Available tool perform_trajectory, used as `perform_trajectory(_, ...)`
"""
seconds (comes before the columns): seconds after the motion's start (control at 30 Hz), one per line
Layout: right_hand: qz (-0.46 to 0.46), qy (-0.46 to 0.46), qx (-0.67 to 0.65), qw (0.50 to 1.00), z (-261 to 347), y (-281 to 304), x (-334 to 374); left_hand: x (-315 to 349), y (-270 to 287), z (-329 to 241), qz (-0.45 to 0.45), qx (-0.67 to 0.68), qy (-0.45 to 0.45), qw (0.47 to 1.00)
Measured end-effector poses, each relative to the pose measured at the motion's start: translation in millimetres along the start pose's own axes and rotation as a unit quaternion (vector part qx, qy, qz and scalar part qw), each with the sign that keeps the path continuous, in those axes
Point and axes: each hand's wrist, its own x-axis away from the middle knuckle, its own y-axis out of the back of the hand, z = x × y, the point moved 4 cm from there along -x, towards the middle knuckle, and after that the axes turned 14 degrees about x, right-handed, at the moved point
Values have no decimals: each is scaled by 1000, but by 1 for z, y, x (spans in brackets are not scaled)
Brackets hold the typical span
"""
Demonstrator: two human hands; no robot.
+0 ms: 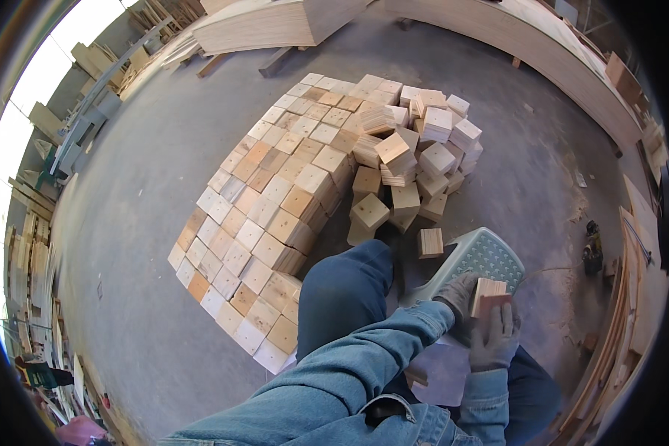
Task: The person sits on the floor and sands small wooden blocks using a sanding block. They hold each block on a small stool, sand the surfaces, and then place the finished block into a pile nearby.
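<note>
A pale wooden block point(490, 287) is at the near end of a grey-green plastic step stool point(485, 251). My left hand point(459, 292), in a grey glove, grips the block from its left side. Against the block's near face lies a flat reddish-brown piece point(487, 305), perhaps sandpaper. My gloved right hand point(494, 343) presses this piece with its fingers; the thumb is partly hidden. Just beyond the stool a single block point(430, 243) stands on the floor.
Left of my knee, many blocks stand in tight rows point(264, 197). A loose, uneven heap of blocks point(416, 152) adjoins them on the right. Long stacked panels point(528, 59) lie at the back. A dark power tool point(592, 247) and leaning boards point(632, 312) are at right.
</note>
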Motion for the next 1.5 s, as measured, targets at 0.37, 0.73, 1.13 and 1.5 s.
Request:
perform_trajectory(0.37, 8, -63, -42, 997, -13, -31, -77, 5, 7, -29, 30, 119, -57, 991)
perform_trajectory(0.73, 28, -21, -5, 999, 6, 6, -8, -4, 14, -34, 4, 95, -11, 995)
perform_trajectory(1.13, 11, -45, 41, 998, 3, -22, -87, 2, 8, -28, 1, 69, 0, 998)
perform_trajectory(1.5, 30, -4, -1, 1000, 11, 12, 1, 1, 14, -33, -6, 43, 25, 999)
